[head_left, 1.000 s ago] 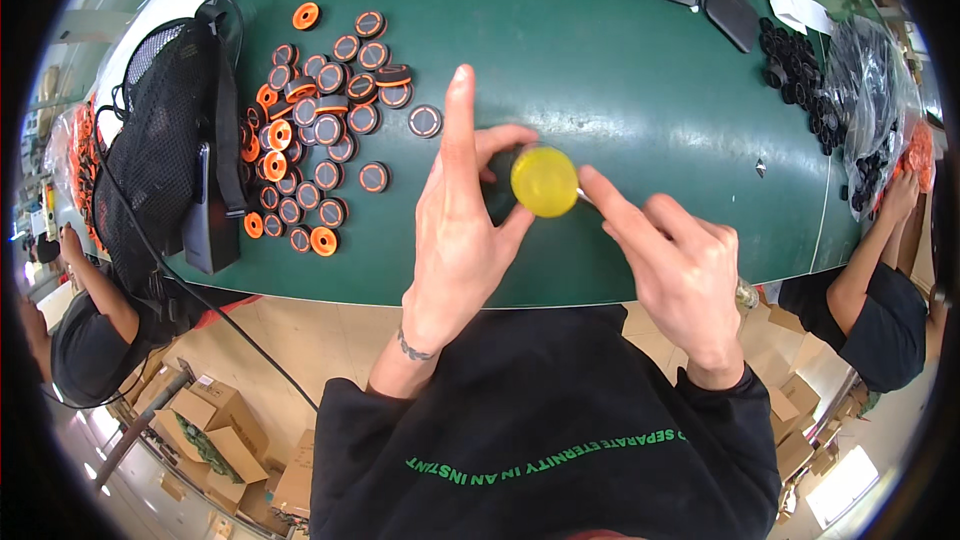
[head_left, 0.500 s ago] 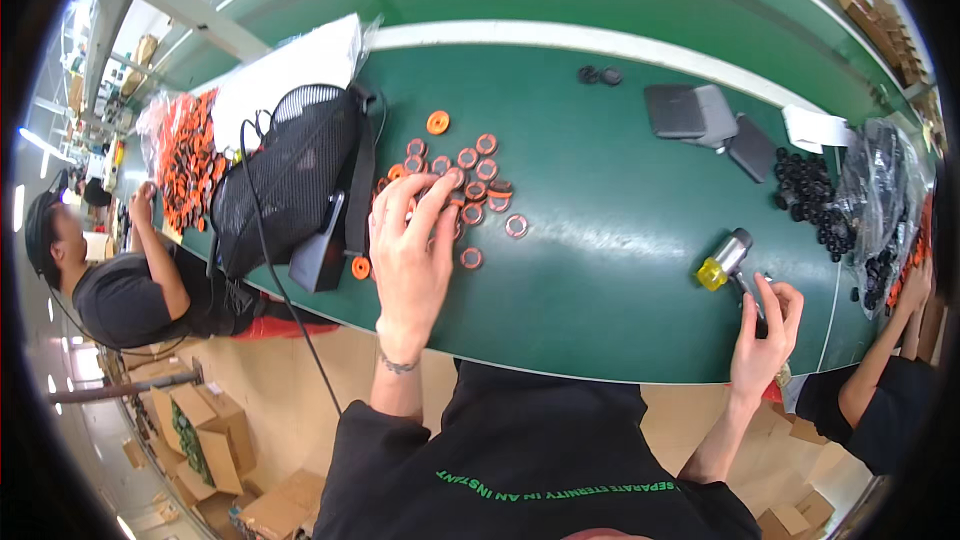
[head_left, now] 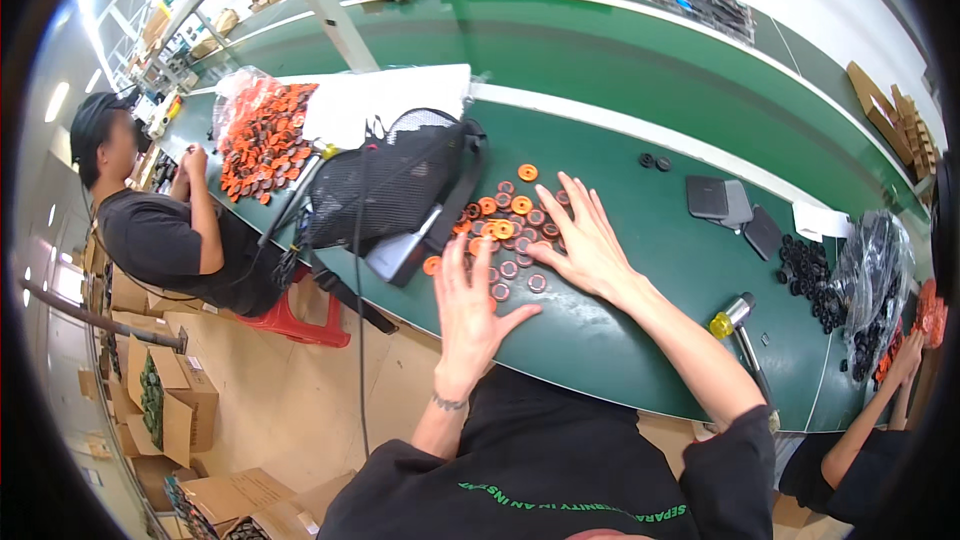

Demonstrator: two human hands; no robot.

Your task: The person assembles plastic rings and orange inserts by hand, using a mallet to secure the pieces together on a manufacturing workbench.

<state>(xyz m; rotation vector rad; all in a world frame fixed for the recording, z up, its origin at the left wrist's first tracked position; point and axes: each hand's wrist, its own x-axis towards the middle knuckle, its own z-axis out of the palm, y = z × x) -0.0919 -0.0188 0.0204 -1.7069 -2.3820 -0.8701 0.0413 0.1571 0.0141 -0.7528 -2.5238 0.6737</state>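
Several small round orange and dark discs (head_left: 521, 205) lie in a loose pile on the green table. At the pile's near side is my left hand (head_left: 468, 318), open, fingers spread and thumb stretched out to the right. My right hand (head_left: 590, 243), also open, reaches over the pile's right side with its fingertips pointing away from me. Neither hand grips a disc; whether the fingertips touch any is hard to tell. A mallet (head_left: 735, 315) with a yellow and silver head rests on the table beside my right forearm.
A black mesh bag (head_left: 385, 190) with straps and a cable stands left of the pile. Farther left, a co-worker sits by a heap of orange discs (head_left: 265, 140). Dark phone-sized pads (head_left: 708, 197), black caps (head_left: 805, 275) and a clear plastic bag (head_left: 875, 260) lie right.
My right hand has left the spot near the mallet and come over to the pile. The left hand has drawn back to the pile's near edge and opened. My view has turned left.
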